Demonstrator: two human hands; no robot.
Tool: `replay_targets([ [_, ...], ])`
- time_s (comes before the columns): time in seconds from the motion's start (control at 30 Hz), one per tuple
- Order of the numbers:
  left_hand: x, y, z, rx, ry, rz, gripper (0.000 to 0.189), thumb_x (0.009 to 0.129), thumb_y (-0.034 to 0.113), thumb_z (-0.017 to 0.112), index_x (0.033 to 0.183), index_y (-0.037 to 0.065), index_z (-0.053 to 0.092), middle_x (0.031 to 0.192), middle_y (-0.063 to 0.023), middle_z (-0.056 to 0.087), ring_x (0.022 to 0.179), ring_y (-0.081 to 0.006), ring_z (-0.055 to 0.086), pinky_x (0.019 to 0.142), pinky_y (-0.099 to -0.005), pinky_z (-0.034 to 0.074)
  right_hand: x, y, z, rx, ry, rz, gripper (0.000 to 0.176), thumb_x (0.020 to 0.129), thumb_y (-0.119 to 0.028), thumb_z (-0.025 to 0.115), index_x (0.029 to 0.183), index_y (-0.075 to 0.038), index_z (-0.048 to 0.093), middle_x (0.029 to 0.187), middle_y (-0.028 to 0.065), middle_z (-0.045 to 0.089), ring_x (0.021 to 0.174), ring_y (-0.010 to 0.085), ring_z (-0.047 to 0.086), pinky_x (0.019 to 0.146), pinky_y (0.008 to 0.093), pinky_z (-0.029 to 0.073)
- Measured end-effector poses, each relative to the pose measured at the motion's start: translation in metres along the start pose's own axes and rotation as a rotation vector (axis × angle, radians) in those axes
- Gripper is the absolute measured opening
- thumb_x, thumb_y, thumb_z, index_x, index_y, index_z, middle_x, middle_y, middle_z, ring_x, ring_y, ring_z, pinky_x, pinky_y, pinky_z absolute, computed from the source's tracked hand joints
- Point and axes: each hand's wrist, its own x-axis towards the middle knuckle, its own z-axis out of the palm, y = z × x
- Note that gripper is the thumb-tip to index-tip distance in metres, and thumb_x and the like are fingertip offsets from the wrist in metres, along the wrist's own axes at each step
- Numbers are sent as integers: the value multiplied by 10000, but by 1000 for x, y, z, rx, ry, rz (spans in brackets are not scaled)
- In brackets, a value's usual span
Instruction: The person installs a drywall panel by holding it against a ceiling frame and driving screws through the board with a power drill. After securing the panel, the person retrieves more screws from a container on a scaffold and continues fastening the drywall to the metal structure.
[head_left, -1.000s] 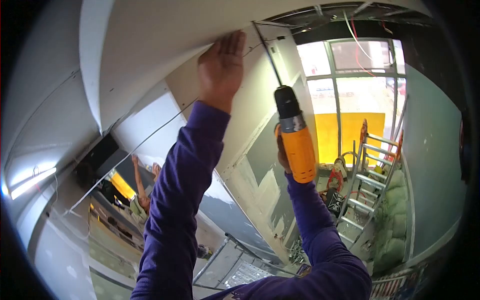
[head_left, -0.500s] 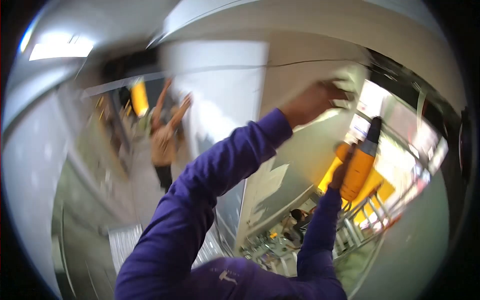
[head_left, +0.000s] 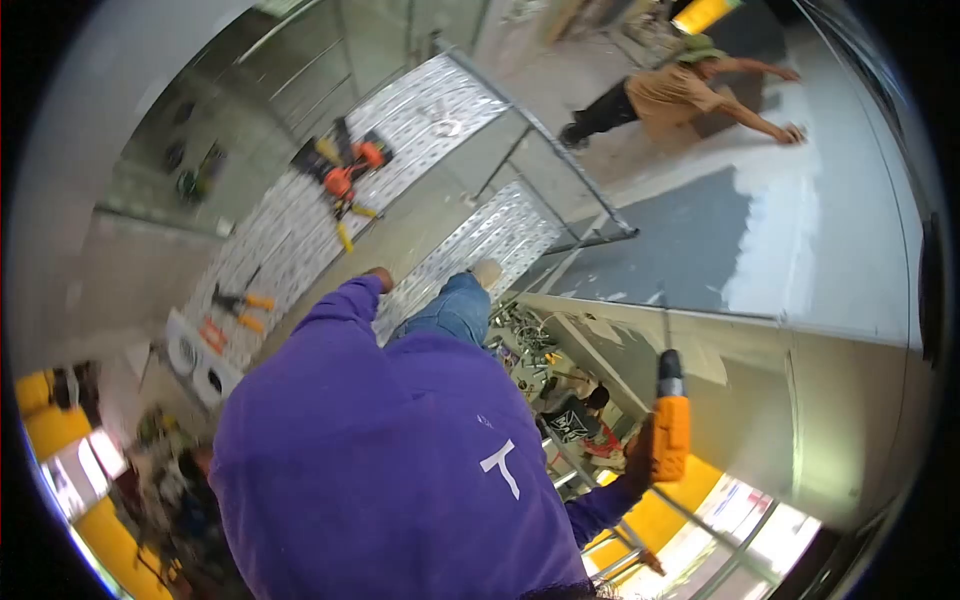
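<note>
My right hand grips an orange drill at the lower right. Its black chuck points up the frame, and a long thin bit overlaps the wall there. My left hand hangs low beside my body, over the metal scaffold platform; the sleeve hides most of it and its fingers do not show clearly. On the neighbouring scaffold plank lie orange-and-black power tools. Nearer on that plank are pliers with orange handles.
A scaffold rail runs along the platform's end. A white box with round openings sits at the plank's near end. One person reaches to the partly white-coated wall. Below, another person is near a ladder and scattered items.
My left hand has come down from its raised position, where its fingers were spread. The drill stays in my right hand. My view has swung down toward my body and the scaffold.
</note>
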Motion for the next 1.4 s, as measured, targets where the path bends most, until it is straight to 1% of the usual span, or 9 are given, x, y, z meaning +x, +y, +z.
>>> replay_targets([
  [0.17,-120,-120,53,-589,40,-379,351,822,270,547,866,-40,706,881,-240,691,823,-349,681,767,-438,527,22,-80,65,119,-486,-93,289,847,-222,723,1088,-71,665,971,91,696,905,236,668,799,358,512],
  [0.23,-123,-135,96,-715,315,-494,397,835,308,547,768,-61,679,730,-226,672,682,-340,671,669,-429,532,29,-105,89,204,-677,-54,297,837,-212,734,1082,-61,661,963,87,693,906,217,665,808,351,508],
  [0.3,-151,-116,60,-498,156,-307,390,811,306,535,892,-38,700,971,-266,673,946,-389,652,846,-433,505,33,-134,112,137,-807,-72,300,825,-203,744,1072,-55,660,952,88,690,901,212,664,806,343,507],
  [0.37,-135,-118,79,-1239,173,-567,423,804,346,579,922,-44,690,958,-275,672,946,-370,659,839,-431,509,41,-190,127,277,-939,-70,292,807,-170,743,1056,-42,659,936,88,687,891,217,666,791,339,508],
  [0.53,-150,-158,108,-1118,457,-457,451,801,358,623,985,-53,658,1014,-268,666,968,-381,648,853,-429,507,34,-234,203,131,-1141,-420,290,766,-134,735,1024,-26,659,874,126,705,816,266,700,718,332,528],
  [0.8,-272,-381,232,-976,804,-1272,218,820,150,541,906,-36,614,893,-284,633,909,-437,614,805,-515,484,-52,-330,305,-241,-1346,-656,395,735,-268,754,1094,-126,672,879,152,704,835,345,686,692,410,545],
  [0.9,-320,-467,263,-1141,1271,-1508,322,833,122,509,1094,-56,570,1005,-287,643,958,-451,608,840,-508,479,-90,-345,331,-176,-1452,-676,438,751,-313,752,1158,-175,665,898,153,708,839,350,687,692,422,550],
  [1.27,-349,-612,327,-830,368,-1206,539,792,206,664,1272,28,494,1201,-224,576,1143,-368,550,967,-446,472,-196,-427,370,-254,-1590,-873,488,749,-289,749,1209,-174,635,907,143,711,792,329,695,683,403,556],
  [1.4,-362,-595,313,-888,490,-1102,564,754,244,755,1229,56,516,1203,-174,562,1148,-352,541,970,-440,465,-203,-461,369,-170,-1612,-877,485,738,-232,762,1194,-125,636,928,132,713,815,316,699,698,365,558],
])
